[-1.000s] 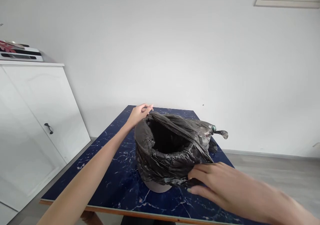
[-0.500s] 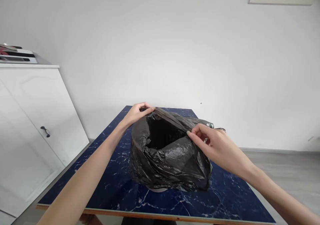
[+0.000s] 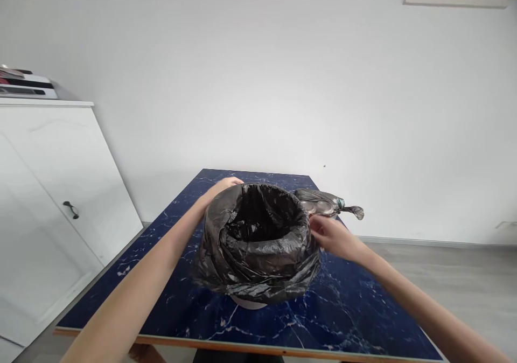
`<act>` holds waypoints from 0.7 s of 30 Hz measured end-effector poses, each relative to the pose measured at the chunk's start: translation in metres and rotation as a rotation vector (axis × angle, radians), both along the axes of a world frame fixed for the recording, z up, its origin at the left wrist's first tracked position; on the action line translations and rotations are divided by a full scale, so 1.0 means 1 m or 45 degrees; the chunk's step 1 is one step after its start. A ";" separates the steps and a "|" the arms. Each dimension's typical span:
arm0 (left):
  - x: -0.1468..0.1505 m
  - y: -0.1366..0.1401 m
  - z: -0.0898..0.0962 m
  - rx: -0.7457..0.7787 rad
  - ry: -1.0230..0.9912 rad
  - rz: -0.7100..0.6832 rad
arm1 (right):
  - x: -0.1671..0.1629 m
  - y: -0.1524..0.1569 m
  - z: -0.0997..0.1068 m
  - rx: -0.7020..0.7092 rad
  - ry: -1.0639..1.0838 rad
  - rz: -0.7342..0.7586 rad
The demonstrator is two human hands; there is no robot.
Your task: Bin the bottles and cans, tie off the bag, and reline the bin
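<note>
A black garbage bag (image 3: 258, 252) lines a round bin (image 3: 248, 302), its edge folded outward over the rim and hanging loosely down the outside. Only a light strip of the bin's base shows beneath the plastic. At the far left of the rim, my left hand (image 3: 224, 185) is closed on the bag, its fingertips partly hidden behind it. On the right side, my right hand (image 3: 333, 236) has its fingers curled into the bag's overhanging edge. Behind that hand lies a tied dark plastic bag (image 3: 319, 202) with a knotted, twisted end; what it contains is unclear.
The bin stands on a blue marble-patterned table (image 3: 161, 309) with a wooden front edge. To the left is a white cabinet (image 3: 52, 190), with several items (image 3: 28, 86) stacked on top. A white wall (image 3: 258, 83) rises behind the table.
The bag's far edge, earlier stretched across the opening, now lies folded over the rim, and the mouth is round and wide. My right hand has moved down, uncovering the tied bag.
</note>
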State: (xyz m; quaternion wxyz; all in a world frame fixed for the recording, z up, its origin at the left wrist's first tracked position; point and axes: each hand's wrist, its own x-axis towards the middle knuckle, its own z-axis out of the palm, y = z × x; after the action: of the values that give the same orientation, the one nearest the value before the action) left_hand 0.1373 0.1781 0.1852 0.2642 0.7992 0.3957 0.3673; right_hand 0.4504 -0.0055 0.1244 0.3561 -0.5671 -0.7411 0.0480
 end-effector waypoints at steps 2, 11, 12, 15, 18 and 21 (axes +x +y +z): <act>-0.021 -0.022 0.008 -0.048 -0.045 -0.007 | 0.003 -0.012 0.014 0.030 0.081 -0.074; -0.063 -0.128 -0.030 -0.077 -0.178 -0.303 | -0.043 -0.049 0.051 0.326 -0.244 0.518; -0.063 -0.129 -0.043 -0.111 -0.147 -0.270 | -0.048 -0.046 0.046 0.370 -0.243 0.540; -0.065 -0.123 -0.076 -0.287 -0.007 -0.231 | -0.059 -0.038 0.036 0.504 -0.186 0.522; -0.071 -0.116 -0.099 -0.420 0.104 -0.275 | -0.067 -0.036 0.034 0.554 -0.167 0.443; -0.080 -0.116 -0.109 -0.503 0.213 -0.307 | -0.074 -0.038 0.034 0.555 -0.157 0.389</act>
State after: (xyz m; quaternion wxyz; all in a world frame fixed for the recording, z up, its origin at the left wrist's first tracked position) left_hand 0.0576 0.0622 0.0761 0.4235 0.8011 0.3823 0.1810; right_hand 0.3768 -0.0439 0.1585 0.4126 -0.3604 -0.8312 -0.0941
